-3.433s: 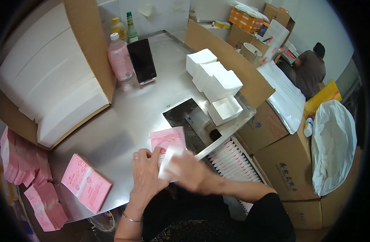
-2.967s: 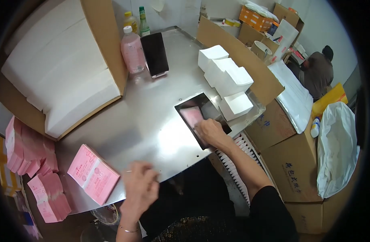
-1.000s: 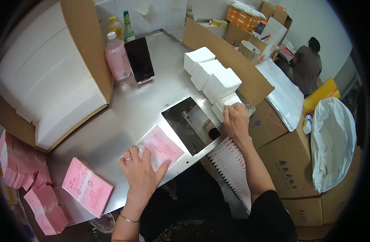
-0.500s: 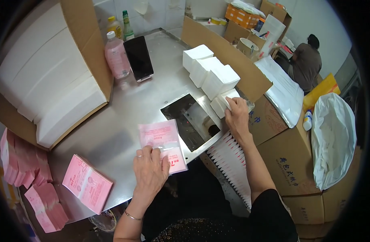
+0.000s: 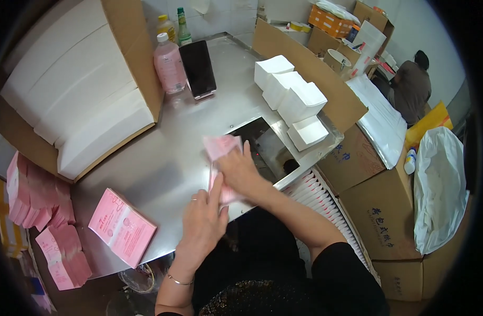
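A pink-and-white printed plastic packet (image 5: 220,147) lies on the metal table's near edge, beside the rectangular dark opening (image 5: 263,146). My right hand (image 5: 237,173) reaches across it, palm down, slightly blurred by motion; a digit sticks up, the other fingertips are hidden. From the near side my left hand (image 5: 204,224) pinches the packet's lower left edge, with index finger and thumb stretched toward it. Whether a tissue stack is under my right hand cannot be seen. White tissue stacks (image 5: 307,100) stand in a row beyond the opening, the nearest one (image 5: 308,132) apart from both hands.
A pile of flat pink packets (image 5: 123,226) lies on the left, with more bundles (image 5: 41,195) past the table edge. An open carton (image 5: 131,58) of white tissue stands behind. A phone (image 5: 198,69) leans by a pink bottle (image 5: 169,66). Cartons (image 5: 376,216) fill the right; a person (image 5: 410,87) sits beyond.
My right hand has left the nearest tissue stack and come left onto the pink packet. My left hand has slid down to the packet's near left edge. The view has shifted slightly.
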`<state>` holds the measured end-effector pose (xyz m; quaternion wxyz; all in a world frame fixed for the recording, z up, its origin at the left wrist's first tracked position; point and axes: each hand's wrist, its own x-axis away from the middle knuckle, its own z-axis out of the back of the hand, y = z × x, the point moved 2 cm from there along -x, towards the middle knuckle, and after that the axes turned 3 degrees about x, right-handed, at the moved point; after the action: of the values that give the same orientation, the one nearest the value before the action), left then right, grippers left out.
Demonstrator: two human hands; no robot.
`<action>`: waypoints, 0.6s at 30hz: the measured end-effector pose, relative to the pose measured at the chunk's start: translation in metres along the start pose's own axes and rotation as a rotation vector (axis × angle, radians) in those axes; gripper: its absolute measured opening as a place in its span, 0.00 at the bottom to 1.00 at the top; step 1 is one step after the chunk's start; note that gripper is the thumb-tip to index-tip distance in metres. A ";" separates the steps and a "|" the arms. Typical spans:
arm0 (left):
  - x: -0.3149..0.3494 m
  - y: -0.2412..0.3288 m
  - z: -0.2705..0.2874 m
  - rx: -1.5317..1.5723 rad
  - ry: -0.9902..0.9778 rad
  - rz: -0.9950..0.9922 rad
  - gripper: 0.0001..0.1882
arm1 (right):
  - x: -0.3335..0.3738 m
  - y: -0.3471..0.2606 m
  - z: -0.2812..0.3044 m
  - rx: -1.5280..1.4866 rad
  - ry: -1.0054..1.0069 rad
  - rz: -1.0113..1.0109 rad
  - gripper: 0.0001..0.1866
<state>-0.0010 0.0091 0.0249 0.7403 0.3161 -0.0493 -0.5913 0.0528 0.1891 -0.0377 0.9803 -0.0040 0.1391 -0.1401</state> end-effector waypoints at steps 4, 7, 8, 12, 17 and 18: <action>0.026 -0.016 0.026 -0.011 0.016 0.066 0.30 | 0.018 0.052 0.002 -0.194 0.226 -0.229 0.12; 0.052 -0.022 0.041 -0.048 0.113 -0.011 0.19 | 0.037 0.065 0.018 0.000 -0.371 -0.359 0.06; 0.056 -0.030 0.050 -0.050 0.188 -0.053 0.15 | 0.040 0.062 0.023 0.001 -0.377 -0.358 0.06; 0.124 -0.073 0.117 -0.585 0.533 0.374 0.14 | 0.065 0.066 0.087 0.252 0.498 -0.282 0.12; 0.119 -0.097 0.108 -0.524 0.301 0.405 0.11 | 0.085 0.124 0.069 0.408 0.436 -0.486 0.06; 0.117 -0.093 0.113 -0.394 0.321 0.397 0.11 | 0.085 0.129 0.067 0.372 0.411 -0.509 0.08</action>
<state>-0.0958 -0.1523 0.0304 0.8864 0.2401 0.1228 -0.3762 0.1846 0.2872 -0.0025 0.8496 0.1678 0.2999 -0.4002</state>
